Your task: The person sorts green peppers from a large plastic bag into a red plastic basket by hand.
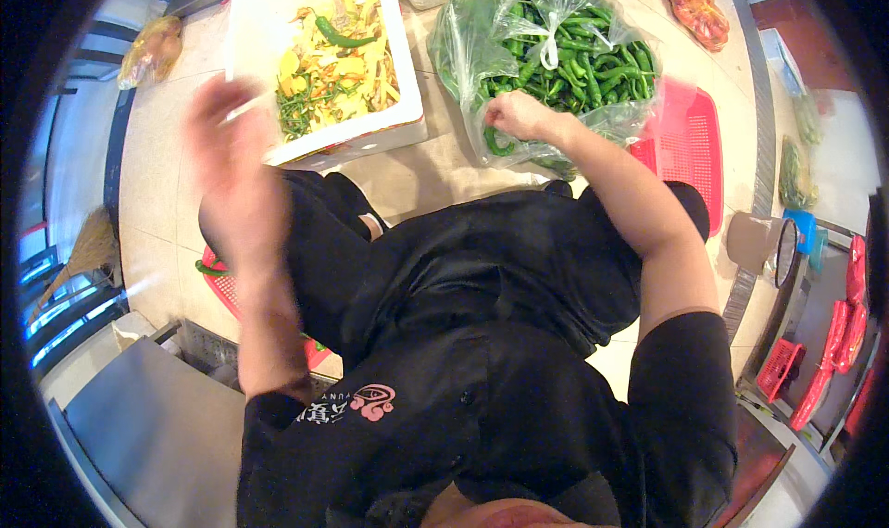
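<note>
My right hand [522, 116] is at the near side of a clear plastic bag [467, 48] full of long green chili peppers [590, 69]. Its fingers are closed, and a curled green pepper [497, 143] hangs right below them, apparently in their grip. My left hand [233, 128] is raised and strongly blurred by the left edge of a white foam box [411, 104]. A pale streak shows by its fingers; whether it holds something cannot be made out. Inside the box lie yellow peelings and green stems [337, 83], with one whole green pepper [340, 35] on top.
A pink-red plastic basket [701, 139] stands right of the bag. Another red basket [222, 281] with green peppers is partly hidden by my left arm. Bagged produce [149, 50] lies at far left, more [694, 10] at top right. A straw broom [87, 246] leans at left.
</note>
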{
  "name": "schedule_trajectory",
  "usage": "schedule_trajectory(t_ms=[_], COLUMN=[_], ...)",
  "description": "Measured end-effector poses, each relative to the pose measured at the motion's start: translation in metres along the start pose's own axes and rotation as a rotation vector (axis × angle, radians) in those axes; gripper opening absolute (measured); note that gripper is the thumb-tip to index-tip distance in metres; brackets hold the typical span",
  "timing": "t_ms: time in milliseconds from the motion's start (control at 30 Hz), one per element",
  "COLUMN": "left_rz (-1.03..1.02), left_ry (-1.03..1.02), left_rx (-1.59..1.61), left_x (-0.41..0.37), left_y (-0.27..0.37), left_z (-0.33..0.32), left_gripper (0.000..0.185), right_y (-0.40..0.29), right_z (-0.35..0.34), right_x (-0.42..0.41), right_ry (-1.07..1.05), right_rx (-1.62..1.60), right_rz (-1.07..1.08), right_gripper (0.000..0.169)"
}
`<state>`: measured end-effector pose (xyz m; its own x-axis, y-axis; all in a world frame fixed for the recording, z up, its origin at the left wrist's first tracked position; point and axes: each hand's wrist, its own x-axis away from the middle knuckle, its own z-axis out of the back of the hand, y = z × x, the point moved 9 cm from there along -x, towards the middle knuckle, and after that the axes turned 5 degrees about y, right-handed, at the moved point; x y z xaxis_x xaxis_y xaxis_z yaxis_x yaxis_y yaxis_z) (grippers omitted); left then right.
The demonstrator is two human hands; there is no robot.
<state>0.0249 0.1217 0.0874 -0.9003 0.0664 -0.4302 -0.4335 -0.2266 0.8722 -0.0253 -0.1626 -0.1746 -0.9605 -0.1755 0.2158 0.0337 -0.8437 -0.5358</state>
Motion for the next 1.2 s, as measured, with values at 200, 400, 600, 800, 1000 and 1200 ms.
schedule_trajectory(t_ms=[200, 400, 600, 800, 1000, 1200], left_rz=[0.7, 1.21, 1.267, 1.208, -0.273, -0.033], left_ry=[-0.262, -0.266, -0.02, -0.112, -0.259, -0.757], left_rx=[0.026, 0.564, 0.889, 0.719, -0.292, -0.309], left_x=[0.135, 0.195, 0.178, 0.157, 0.083, 0.051], left_y=[-0.162, -0.256, -0.217, -0.193, -0.003, -0.007], left_z=[-0.2, -0.227, -0.224, -0.205, -0.171, -0.188], left_gripper=[0.094, 0.03, 0.031, 0.031, 0.07, 0.048], right_y=[0.007, 0.022, 0.033, 0.011, -0.069, -0.097], right_z=[-0.027, -0.024, -0.017, 0.113, 0.17, 0.153], right_x=[-0.004, 0.004, 0.007, 0.045, 0.064, 0.044], right_ry=[0.106, 0.248, 0.147, 0.228, 0.539, 0.42], right_rx=[0.119, -0.093, -0.573, -0.475, -0.821, -0.484], right_rz=[-0.193, -0.308, -0.498, -0.381, -0.165, -0.222], right_gripper=[0.015, 0.029, 0.045, 0.039, 0.031, 0.059])
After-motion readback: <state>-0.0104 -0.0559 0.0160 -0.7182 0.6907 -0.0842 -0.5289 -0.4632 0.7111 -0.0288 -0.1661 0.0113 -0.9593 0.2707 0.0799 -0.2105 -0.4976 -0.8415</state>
